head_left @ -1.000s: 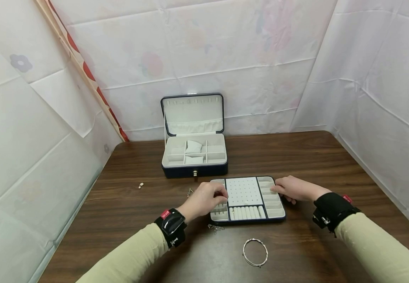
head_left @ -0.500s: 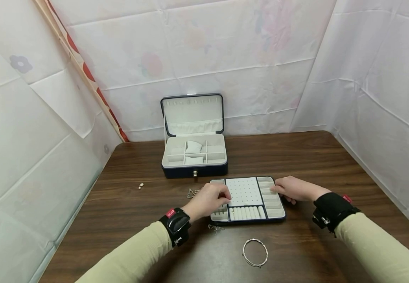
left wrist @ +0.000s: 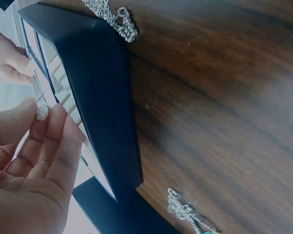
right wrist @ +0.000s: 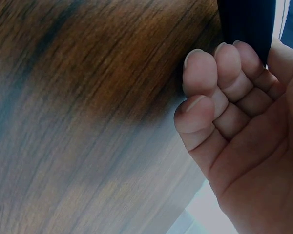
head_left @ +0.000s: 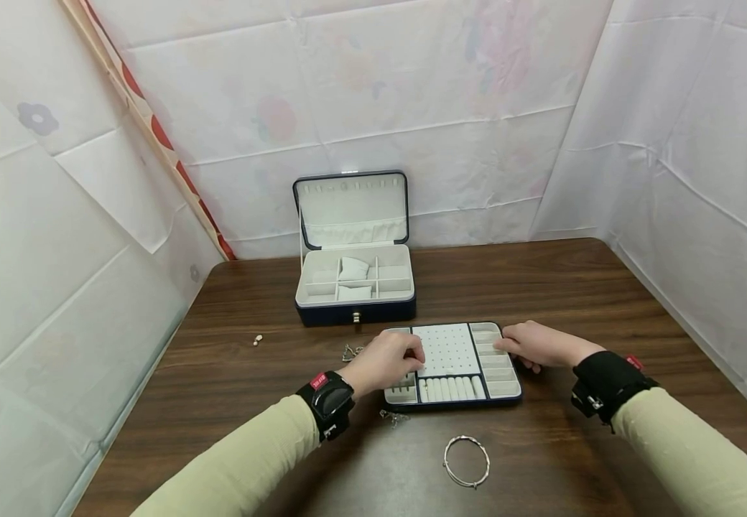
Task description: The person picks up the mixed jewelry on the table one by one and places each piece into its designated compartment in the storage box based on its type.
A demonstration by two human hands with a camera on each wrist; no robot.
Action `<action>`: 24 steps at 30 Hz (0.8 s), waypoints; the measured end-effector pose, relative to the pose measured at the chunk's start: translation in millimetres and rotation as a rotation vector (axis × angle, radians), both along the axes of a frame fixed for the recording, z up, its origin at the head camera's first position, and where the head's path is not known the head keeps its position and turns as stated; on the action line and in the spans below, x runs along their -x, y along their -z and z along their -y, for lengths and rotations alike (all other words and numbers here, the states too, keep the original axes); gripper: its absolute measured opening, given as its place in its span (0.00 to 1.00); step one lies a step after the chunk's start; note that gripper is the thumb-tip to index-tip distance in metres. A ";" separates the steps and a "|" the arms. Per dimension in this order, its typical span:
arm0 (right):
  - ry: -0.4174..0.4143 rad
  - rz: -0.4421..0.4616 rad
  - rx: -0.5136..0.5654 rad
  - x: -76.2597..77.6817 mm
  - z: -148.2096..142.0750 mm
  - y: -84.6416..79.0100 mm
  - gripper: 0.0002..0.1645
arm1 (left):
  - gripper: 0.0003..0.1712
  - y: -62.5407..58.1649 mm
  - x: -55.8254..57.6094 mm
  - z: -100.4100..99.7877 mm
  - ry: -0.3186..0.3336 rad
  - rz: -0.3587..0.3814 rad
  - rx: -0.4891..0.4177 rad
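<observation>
My left hand [head_left: 386, 360] is over the left part of a navy jewelry tray [head_left: 516, 393] in the head view. Between thumb and fingertips it pinches a small sparkling earring [left wrist: 42, 113], clearest in the left wrist view. The fingertips are at the edge of the tray's white dotted panel [head_left: 446, 350]. At the tray's right edge my right hand [head_left: 540, 345] grips the side. Its thumb lies over the rim, and its curled fingers [right wrist: 200, 73] are against the dark outer wall in the right wrist view. The left hand covers some of the left compartments.
An open navy jewelry box [head_left: 355, 311] with two white cushions stands behind the tray. A silver bangle [head_left: 467, 462] lies in front. Fine chains [head_left: 393, 416] lie by the tray's front left corner, another chain [head_left: 351, 352] left of it, and a small pearl piece [head_left: 258, 339] farther left.
My left hand has moved a little to the right, from the left compartments to the dotted panel's edge, still pinching the earring. The right hand and the tray have stayed put.
</observation>
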State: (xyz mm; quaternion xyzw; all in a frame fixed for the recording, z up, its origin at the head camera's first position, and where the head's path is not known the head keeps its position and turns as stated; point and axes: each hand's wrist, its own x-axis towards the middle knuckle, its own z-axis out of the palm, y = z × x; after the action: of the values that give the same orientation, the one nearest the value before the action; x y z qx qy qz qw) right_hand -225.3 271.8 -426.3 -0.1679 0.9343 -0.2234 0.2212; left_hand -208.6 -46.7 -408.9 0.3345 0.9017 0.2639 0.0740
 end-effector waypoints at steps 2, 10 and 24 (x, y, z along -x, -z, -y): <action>-0.003 -0.001 0.001 -0.2 0.1 0.1 0.19 | 0.07 -1.0 0.5 -0.6 0.004 -0.003 0.005; 0.000 0.005 -0.002 -2.0 1.0 -1.9 0.18 | 0.07 -4.8 2.1 -4.0 0.016 0.000 0.046; 0.019 0.021 -0.008 -1.2 2.1 -1.2 0.19 | 0.08 -1.3 6.0 -7.8 0.039 -0.036 0.081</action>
State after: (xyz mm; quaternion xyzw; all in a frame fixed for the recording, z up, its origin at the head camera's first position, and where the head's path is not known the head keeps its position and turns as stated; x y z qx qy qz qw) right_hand -224.1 269.7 -425.1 -0.1557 0.9344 -0.2234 0.2297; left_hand -214.5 -38.9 -407.5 0.3536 0.9060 0.2196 0.0764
